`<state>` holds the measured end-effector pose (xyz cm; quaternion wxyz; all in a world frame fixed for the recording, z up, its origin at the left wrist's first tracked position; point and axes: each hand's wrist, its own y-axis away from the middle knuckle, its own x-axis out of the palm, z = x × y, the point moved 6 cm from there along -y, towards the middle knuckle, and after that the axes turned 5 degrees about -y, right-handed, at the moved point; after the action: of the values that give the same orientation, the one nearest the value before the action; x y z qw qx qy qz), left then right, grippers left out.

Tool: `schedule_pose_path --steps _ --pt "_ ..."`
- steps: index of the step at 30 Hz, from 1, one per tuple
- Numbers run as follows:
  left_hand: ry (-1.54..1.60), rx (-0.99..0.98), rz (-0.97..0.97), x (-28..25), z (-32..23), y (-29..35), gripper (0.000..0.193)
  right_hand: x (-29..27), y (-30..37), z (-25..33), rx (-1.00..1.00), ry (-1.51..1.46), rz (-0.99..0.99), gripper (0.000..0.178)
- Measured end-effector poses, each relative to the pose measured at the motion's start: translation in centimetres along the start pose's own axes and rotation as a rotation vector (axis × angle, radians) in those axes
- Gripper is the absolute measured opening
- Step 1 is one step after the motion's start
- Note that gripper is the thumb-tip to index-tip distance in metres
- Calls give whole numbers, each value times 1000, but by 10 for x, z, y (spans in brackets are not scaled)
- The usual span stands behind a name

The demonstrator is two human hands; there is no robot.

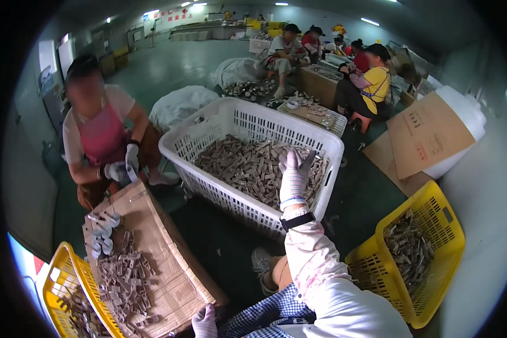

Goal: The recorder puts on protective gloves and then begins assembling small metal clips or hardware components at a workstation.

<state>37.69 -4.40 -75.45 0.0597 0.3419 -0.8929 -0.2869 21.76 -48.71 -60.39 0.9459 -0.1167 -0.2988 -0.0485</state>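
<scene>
My right hand (295,177), in a pale striped work glove with grey fingertips, reaches over the near right side of a large white plastic basket (248,211). Its fingers are spread, and I see nothing held in them. Under it lies a heap of small brownish-grey metal clip-like parts (236,163). Low in the picture, my gloved left hand (204,322) is at the near corner of a cardboard-topped work surface (174,276). Most of its fingers are hidden or too indistinct to read. Similar loose parts (127,281) lie on the cardboard, beside several round silvery pieces (103,234).
A co-worker (104,129) in a pink apron and gloves sits across the cardboard at left. Yellow baskets of metal parts stand at lower left (79,293) and right (422,253). White sacks (186,107), cardboard sheets (431,135) and seated people (372,84) are farther off.
</scene>
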Motion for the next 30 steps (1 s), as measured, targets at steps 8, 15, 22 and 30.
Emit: schedule_pose_path --steps 8,15,22,30 --pt "13 129 4 -6 18 -15 19 -29 -10 9 13 -23 -44 91" --pt "8 129 -79 -19 38 -25 19 -11 0 1 70 18 -22 89" --pt "87 115 44 12 21 -20 28 -47 -15 4 14 -27 -19 88" --pt "131 -6 -24 1 28 -9 31 -25 -8 -13 81 -5 -30 98"
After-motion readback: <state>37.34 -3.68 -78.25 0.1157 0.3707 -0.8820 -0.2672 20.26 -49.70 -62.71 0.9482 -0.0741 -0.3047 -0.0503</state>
